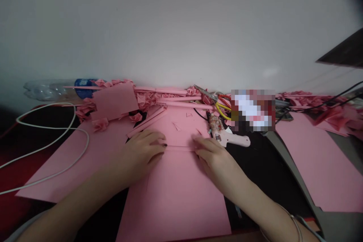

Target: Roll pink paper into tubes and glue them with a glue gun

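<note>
L hand (146,147): fingers bent, tips together, pinching L end of narrow pink strip (180,148). R hand (217,155): same on R end, thumb side vs. index, gap ~nil. Only the strip's mid section is bare between the two hands.

Strip loc: centre of counter (263,170), across the upper part of a big pink sheet (176,196). Can't tell if it's a roll, a fold, or part of that sheet.

Hard to see: both strip ends hidden by fingers; R fingertips a bit blurred; L thumb mostly out of sight. Pixelated patch (253,109) R of pliers (222,111) = unreadable. Dark panel (346,53) upper R cut off by frame, as is R pink sheet (320,166).

Orientation: strip long axis L-R, approx. parallel to wall (181,26), lying flat. Big sheet's long axis runs toward the person, near edge wider in view.

Nearby: glue gun (234,139) just past R hand, handle pointing R; paper flowers (100,124) beyond L hand; small pink scraps (177,125) just behind strip.
</note>
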Demonstrator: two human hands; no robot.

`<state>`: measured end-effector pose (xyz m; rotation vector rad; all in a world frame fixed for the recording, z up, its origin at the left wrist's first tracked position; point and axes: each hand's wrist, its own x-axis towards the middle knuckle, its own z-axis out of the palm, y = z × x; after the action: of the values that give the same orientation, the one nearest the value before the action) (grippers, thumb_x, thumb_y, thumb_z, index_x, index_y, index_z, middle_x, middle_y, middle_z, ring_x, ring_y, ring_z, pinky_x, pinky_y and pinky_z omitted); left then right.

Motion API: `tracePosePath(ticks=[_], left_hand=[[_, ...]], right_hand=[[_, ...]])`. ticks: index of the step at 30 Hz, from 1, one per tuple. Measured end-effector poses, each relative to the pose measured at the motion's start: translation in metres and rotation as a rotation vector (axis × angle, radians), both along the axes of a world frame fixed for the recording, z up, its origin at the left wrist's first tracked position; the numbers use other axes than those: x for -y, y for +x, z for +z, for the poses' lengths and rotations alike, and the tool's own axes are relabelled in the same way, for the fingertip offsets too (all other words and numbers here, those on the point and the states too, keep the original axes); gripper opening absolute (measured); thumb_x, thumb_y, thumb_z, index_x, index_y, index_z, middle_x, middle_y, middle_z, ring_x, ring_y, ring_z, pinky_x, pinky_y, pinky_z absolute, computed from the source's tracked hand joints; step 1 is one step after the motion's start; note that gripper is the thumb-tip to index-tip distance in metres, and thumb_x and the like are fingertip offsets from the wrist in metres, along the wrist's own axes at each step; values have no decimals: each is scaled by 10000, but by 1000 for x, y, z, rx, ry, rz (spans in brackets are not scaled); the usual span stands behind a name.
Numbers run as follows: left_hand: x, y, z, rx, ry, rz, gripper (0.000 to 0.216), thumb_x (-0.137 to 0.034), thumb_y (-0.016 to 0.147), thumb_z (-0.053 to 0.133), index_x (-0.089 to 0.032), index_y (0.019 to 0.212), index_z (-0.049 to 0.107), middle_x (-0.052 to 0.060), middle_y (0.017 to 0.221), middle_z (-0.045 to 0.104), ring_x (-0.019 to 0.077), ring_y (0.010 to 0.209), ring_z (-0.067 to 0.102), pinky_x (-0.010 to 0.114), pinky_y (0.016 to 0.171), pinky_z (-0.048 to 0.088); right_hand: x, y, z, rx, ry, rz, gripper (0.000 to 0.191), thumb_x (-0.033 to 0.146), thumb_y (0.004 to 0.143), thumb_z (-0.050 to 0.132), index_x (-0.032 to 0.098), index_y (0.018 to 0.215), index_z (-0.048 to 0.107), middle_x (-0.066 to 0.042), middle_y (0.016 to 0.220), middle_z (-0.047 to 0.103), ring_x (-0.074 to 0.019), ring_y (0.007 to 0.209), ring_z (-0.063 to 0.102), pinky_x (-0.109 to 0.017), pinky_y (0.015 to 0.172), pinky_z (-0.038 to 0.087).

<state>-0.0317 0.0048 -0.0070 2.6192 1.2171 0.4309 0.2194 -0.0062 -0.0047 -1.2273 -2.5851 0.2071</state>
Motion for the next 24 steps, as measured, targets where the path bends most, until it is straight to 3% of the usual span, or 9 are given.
tracePosePath(ticks=[5, 10, 18, 21, 24], left_hand=[[15, 16, -5, -82, 5, -66, 317, -240, 895, 461, -176, 1185, 572, 70, 1355, 502, 260, 1301, 352, 456, 1073, 295], [23, 28, -14, -122, 39, -95, 399, -192, 896, 411, -192, 1288, 485, 39, 1442, 406, 247, 1357, 277, 480, 1099, 231], [25, 13, -3, -184, 75, 95, 313, -211, 884, 405, -227, 1071, 655, 35, 1260, 602, 326, 1202, 479, 544, 964, 346], [25, 11, -1, -206, 114, 148, 278, -219, 881, 410, -210, 924, 684, 77, 1219, 622, 321, 1145, 521, 546, 946, 350], [22, 11, -2, -139, 104, 134, 287, -198, 894, 398, -212, 821, 675, 78, 1188, 628, 289, 1131, 522, 530, 976, 329]], right_hand=[[18, -14, -2, 188, 51, 89, 393, 133, 890, 448, -6, 1248, 530, -229, 1304, 521, -294, 1249, 451, -429, 1035, 406], [21, -24, -5, 195, 33, 101, 422, 145, 918, 378, 11, 1304, 480, -201, 1362, 470, -279, 1276, 422, -439, 1065, 361], [13, -3, 4, 212, 20, -62, 331, 63, 815, 510, 75, 1119, 641, -189, 1201, 613, -282, 1091, 585, -435, 925, 498], [9, 1, 1, 181, 12, -38, 279, 42, 815, 528, 91, 1056, 660, -173, 1132, 640, -277, 1046, 587, -434, 895, 506], [4, 1, -2, 50, -40, -49, 202, 36, 844, 505, 134, 875, 679, -118, 1032, 650, -232, 954, 588, -390, 860, 508]])
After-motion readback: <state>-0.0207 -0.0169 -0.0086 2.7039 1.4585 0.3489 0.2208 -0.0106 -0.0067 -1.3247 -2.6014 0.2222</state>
